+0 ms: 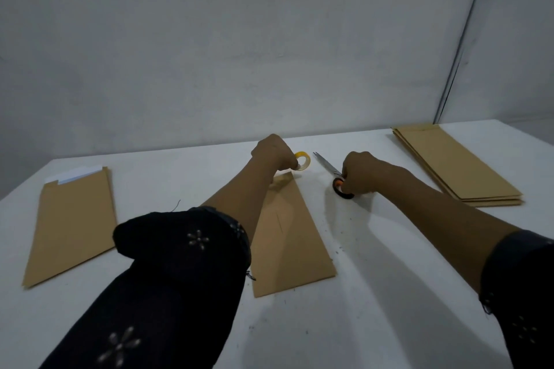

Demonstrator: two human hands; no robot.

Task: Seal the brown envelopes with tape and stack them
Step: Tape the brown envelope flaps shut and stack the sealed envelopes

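At the centre of the white table [374, 293], between your forearms, lies the brown envelope [287, 237] in hand, its length running from the near edge toward the far wall and its flap end under your left wrist. Your left hand [274, 151] curls its fingers round the tape roll [302, 161], which touches the table just past the envelope's far end. Your right hand [361, 172] closes on the orange-and-black handles of the scissors [329, 169], whose blades point far and left toward the roll; whether your fingers pass through the loops cannot be told.

Risks, as judged from this position: the envelope is pinned only by your wrist, so drawing tape from the roll may drag or skew it, and the strip would then land off the flap. Tape pulled loosely could also fold onto itself before the cut. The blades lie near your left fingers; a hasty lift could nick them.

At far right, well apart, rests a stack of envelopes [455, 168]. At left lies another envelope [72, 225], with white paper [78, 173] showing at its open far end.
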